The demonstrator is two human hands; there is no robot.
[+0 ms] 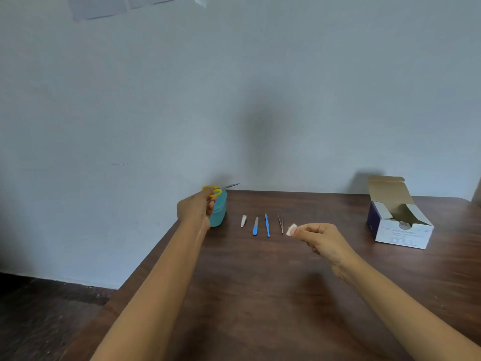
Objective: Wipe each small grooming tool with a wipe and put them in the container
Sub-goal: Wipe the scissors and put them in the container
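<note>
Left grip (196,208) curled, extended forward; right grip (322,241) pinching.

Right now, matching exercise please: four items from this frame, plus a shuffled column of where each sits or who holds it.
Items:
1. scissors
2. wipe
3. tweezers
4. swab box

Places:
a. lying on the table in the tool row
b. held by the left hand at the teal container
c. open, far right of the table
d. pinched by the right hand

Pairs: 1-b, 2-d, 3-a, 4-c
</note>
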